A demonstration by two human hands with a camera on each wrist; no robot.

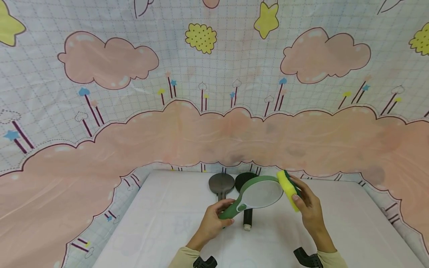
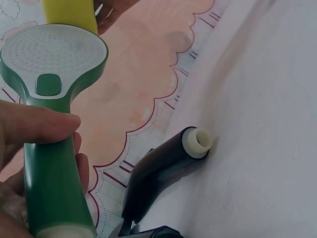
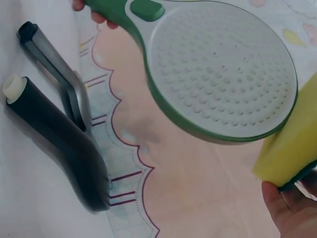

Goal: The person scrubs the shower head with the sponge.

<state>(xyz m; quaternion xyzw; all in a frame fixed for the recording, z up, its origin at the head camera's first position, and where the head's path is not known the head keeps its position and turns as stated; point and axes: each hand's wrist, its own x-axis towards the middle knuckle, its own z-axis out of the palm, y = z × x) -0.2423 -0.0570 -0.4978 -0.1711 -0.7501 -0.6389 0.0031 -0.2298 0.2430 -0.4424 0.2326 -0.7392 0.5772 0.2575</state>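
Probably being scrubbed, the green shower head (image 1: 262, 194) is gripped above the counter (image 1: 151, 223) by the left hand (image 1: 213, 219); the right hand (image 1: 310, 208) holds a sponge (image 1: 286, 190) to its rim. Another stroke would need steadiness. A grey shower head (image 1: 221, 183) and black shower head (image 1: 247, 217) lie nearby.

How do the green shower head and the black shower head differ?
The green shower head is gripped in the left hand; the black shower head lies on the table. The green one has a pale face; the black one looks mostly dark. Both have a round head and handle.
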